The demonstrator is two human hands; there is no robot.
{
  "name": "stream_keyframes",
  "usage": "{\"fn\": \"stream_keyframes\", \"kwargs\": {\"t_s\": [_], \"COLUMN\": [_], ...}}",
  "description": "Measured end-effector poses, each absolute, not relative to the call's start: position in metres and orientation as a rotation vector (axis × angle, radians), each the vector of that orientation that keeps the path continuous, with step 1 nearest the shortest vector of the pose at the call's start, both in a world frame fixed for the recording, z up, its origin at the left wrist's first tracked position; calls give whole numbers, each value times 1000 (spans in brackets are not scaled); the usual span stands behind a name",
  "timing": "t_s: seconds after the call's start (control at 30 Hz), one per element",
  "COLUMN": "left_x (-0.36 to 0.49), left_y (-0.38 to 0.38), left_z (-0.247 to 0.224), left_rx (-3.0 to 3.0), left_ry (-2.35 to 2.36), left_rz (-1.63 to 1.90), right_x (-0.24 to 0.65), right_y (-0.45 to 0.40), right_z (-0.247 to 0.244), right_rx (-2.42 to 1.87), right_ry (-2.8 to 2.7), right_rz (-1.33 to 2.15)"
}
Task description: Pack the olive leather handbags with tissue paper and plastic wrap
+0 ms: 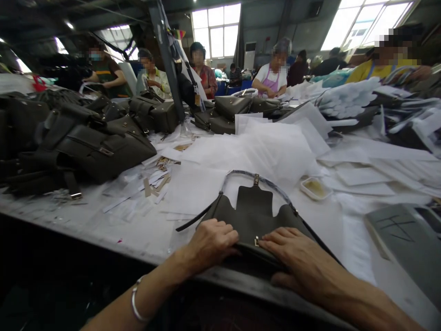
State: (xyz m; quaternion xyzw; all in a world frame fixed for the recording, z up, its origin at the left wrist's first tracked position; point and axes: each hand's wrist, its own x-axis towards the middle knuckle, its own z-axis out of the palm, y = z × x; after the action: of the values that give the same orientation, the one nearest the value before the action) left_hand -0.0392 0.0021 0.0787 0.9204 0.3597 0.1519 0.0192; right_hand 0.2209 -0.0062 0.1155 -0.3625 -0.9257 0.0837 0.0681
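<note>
A dark olive handbag [225, 214] lies at the table's near edge, its flap [254, 202] folded out away from me. Its handle [237, 174], wrapped in clear film, arches beyond the flap. My left hand [212, 241] is closed over the near left edge of the bag, with the fingers curled. On the near right edge, my right hand [292, 250] grips the bag with its fingers over the top and the thumb below. A small gold-coloured clasp [257, 241] shows beside the right fingertips. The bag's underside is hidden.
Piled olive bags [86, 142] cover the left of the table. White sheets [248, 149] spread beyond my bag, with paper scraps [156, 184] at their left. A small plastic dish [315, 187] and a grey marked case [406, 239] sit to the right. Several people work across the table.
</note>
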Motion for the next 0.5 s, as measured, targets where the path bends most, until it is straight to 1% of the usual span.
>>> {"fn": "stream_keyframes", "kwargs": {"t_s": [0.07,0.13,0.23,0.3,0.33,0.4,0.5], "left_x": [-44,-48,-48,-45,-43,-37,-24], "left_y": [24,45,67,71,70,62,42], "left_z": [87,96,103,106,107,110,116], "left_rx": [2607,2330,2088,2067,2091,2196,2450], "left_ry": [1008,918,832,852,890,992,1038], "left_rz": [333,206,57,-6,-27,-55,-74], "right_x": [226,230,235,237,237,237,234], "right_y": [3,13,30,41,45,49,42], "right_z": [125,132,132,127,122,114,106], "right_rx": [-1011,-1071,-1331,-1438,-1450,-1419,-1357], "right_ry": [-2822,-2798,-2660,-2480,-2392,-2289,-2359], "right_rz": [399,578,1100,1480,1607,1682,1473]}}
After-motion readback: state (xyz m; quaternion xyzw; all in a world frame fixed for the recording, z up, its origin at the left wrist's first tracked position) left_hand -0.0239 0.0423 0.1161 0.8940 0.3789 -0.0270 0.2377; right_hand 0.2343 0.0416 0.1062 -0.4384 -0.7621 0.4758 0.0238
